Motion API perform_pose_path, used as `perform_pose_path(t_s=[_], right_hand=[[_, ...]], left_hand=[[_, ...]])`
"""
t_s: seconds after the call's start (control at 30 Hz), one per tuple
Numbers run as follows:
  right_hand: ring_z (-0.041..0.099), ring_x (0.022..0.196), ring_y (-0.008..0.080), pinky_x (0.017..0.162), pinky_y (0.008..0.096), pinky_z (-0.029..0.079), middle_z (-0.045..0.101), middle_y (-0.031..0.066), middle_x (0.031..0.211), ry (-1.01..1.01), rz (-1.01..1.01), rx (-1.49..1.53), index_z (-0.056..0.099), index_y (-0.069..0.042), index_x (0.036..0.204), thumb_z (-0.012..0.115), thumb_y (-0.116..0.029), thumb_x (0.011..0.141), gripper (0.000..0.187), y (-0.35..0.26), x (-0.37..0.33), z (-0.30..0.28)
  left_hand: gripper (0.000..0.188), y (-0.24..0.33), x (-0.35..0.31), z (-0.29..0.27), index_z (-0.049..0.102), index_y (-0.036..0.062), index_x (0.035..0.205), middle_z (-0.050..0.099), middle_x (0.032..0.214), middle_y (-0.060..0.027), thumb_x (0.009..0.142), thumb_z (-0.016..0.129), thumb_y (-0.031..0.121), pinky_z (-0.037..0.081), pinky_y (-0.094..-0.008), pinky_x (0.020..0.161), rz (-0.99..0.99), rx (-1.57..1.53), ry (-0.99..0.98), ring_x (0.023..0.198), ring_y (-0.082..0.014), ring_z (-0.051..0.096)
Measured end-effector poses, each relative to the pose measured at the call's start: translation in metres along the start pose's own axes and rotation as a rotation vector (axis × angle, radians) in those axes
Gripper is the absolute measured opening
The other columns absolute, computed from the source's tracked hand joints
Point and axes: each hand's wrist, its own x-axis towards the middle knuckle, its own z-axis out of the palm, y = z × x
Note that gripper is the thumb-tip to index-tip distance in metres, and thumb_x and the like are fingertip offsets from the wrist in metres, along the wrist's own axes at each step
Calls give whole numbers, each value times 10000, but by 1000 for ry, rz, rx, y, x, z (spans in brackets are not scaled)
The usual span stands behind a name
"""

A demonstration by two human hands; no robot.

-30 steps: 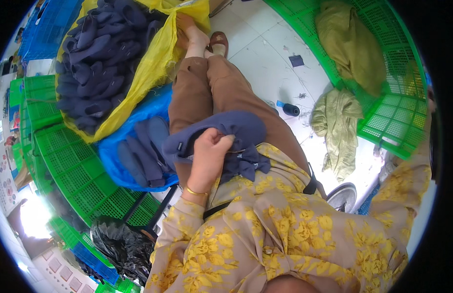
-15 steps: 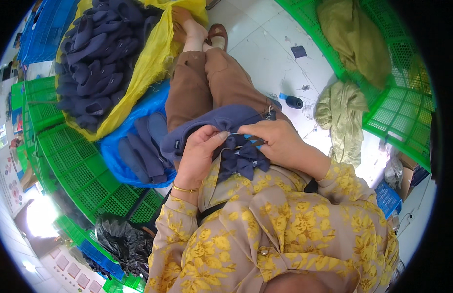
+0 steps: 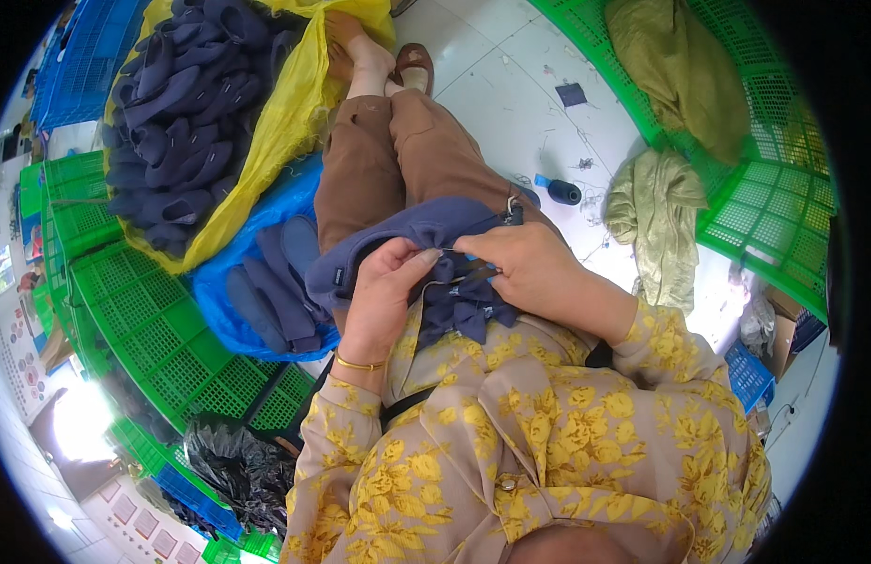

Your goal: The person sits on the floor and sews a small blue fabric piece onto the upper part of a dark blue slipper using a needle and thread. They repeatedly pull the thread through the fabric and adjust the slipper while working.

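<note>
A navy fabric slipper (image 3: 365,246) lies across my lap, its opening toward me. My left hand (image 3: 388,287) pinches the slipper's edge between thumb and fingers. Close beside it, my right hand (image 3: 520,263) is closed on a thin, shiny needle (image 3: 448,249) whose tip end meets the fabric near my left thumb. Below the right fingers shows a dark, narrow tool, mostly hidden; I cannot make out its kind. Several navy fabric bows (image 3: 464,310) are heaped on my lap just under both hands.
A yellow sack (image 3: 285,122) full of navy slippers stands at far left. Near it, a blue plastic bag (image 3: 215,291) holds flat navy pieces. Green crates (image 3: 172,329) line the left, another green crate (image 3: 774,216) the right. A thread spool (image 3: 564,192) lies on the floor.
My right hand has shifted slightly left, and the blue part seen under its fingers shows less. My left hand keeps its pinch on the slipper.
</note>
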Motion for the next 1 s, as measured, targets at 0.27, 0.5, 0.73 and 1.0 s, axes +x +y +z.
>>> perform_pose_path(t_s=[0.27,0.5,0.73,1.0], right_hand=[[651,778,341,693,418,524,656,170,836,-90,97,-108,625,17,1095,652,-8,680,417,-13,1,8],[669,726,332,680,425,537,660,187,746,-92,141,-179,616,5,839,613,-57,733,123,-20,7,14],[664,740,343,679,428,533,658,192,759,-60,145,-228,620,1,811,600,-41,726,96,-12,11,26],[644,813,368,743,448,512,672,179,843,-118,134,-17,690,-89,987,557,-1,721,310,5,17,-8]], left_hand=[[112,-22,-4,17,610,16,908,622,843,5,855,709,21,462,-185,697,203,178,289,754,-51,558],[143,-35,-3,14,593,-6,875,619,809,-11,834,727,23,476,-195,654,271,317,324,718,-49,551],[126,-40,0,6,608,-25,903,619,805,-9,841,708,19,477,-201,658,254,364,299,721,-51,551],[45,-14,-3,-1,621,1,925,627,835,5,896,649,20,467,-182,687,91,114,118,739,-45,563]])
